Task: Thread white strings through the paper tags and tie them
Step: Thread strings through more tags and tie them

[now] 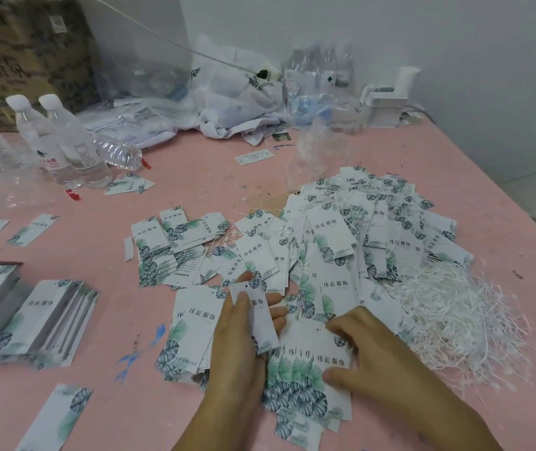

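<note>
Head view: left hand (237,340) pinches one paper tag (255,317), thumb on its face, fingers behind, near centre. Right hand (370,356) presses spread fingers on a fanned tag stack (305,385) just right. White strings (455,320) heaped right on the pink table (97,402); water bottles (61,148) far left.

- Table (292,177): pink surface with blue and dark marks, extending in all directions from the grip.
- Water bottles (65,148): clear plastic, white caps, two upright, far to the upper left of the grip; one more bottle (117,153) lies on its side beside them.
- Plastic bags (227,102): crumpled white and clear heap, well beyond the grip at the table's far edge.
- Cardboard box (22,50): brown, far upper left, behind the bottles.
- White cord (169,40): runs diagonally above the bags.
- Wall (390,37): white, behind the table.
</note>
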